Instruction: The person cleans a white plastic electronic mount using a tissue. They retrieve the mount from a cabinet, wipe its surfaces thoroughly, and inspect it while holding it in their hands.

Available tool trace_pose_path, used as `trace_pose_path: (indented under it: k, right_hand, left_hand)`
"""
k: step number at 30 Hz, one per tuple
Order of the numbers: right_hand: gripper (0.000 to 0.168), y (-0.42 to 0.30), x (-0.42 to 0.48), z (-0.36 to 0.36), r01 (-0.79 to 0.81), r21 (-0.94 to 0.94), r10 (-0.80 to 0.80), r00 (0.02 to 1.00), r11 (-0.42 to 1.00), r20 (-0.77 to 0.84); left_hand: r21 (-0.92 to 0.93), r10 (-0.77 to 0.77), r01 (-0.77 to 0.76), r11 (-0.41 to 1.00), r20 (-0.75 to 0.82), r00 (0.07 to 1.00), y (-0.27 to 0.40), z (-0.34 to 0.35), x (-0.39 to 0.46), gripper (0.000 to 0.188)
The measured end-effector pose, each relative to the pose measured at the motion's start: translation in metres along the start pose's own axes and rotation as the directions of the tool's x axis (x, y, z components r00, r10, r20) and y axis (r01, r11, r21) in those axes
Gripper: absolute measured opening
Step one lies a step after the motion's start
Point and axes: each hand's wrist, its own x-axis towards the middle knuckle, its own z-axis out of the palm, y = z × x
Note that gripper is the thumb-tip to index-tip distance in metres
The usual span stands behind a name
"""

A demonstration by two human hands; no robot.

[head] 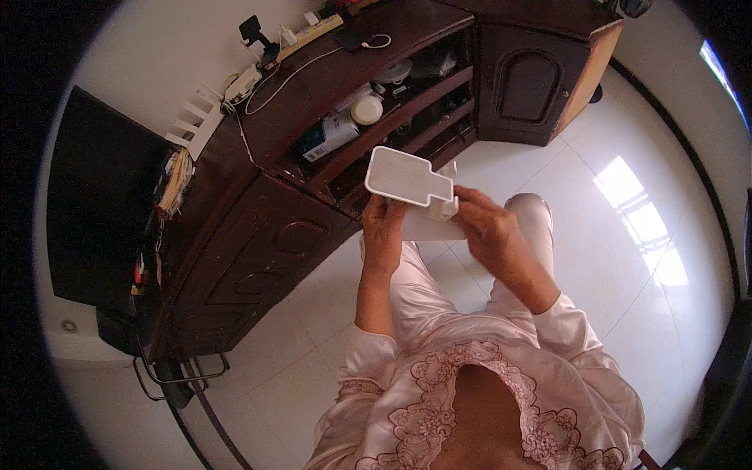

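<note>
In front of me, above my knees, is a white plastic holder (402, 176) with a raised rim around a pale textured panel. Its right end narrows to a tab flanked by small hook-like pieces (447, 205). Below it a flat white part (432, 227) shows between my hands; whether it joins the holder I cannot tell. My left hand (383, 235) grips the piece from its near lower edge, the fingertips hidden beneath. My right hand (490, 226) holds it at the tab end, with the fingers partly hidden behind the hooks.
A dark wooden cabinet (276, 235) curves along the left and far side. On it stand a white router (202, 129), a power strip (317, 32) and cables. Its open shelf holds a box (331, 136) and a round white-lidded container (366, 110). A television (106, 200) is at left.
</note>
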Motion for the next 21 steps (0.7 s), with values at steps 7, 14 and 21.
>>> trace_pose_path:
  k: [7,14,21]
  right_hand:
    - [0.037,-0.017,-0.003,0.032,0.097,-0.105,-0.099,0.995,0.990,-0.009]
    - [0.037,-0.010,-0.005,0.038,0.020,-0.226,-0.015,1.000,0.974,0.021]
    - [0.027,-0.005,0.001,0.044,0.009,-0.168,-0.025,0.996,0.986,-0.088]
  left_hand:
    - [-0.201,-0.045,0.042,0.979,-0.013,0.999,-0.011,0.003,0.002,0.044]
    - [-0.398,-0.008,0.031,0.917,0.059,0.998,-0.019,-0.004,0.008,0.043]
    - [-0.181,0.101,-0.081,0.980,0.101,0.990,-0.014,0.015,0.000,0.042]
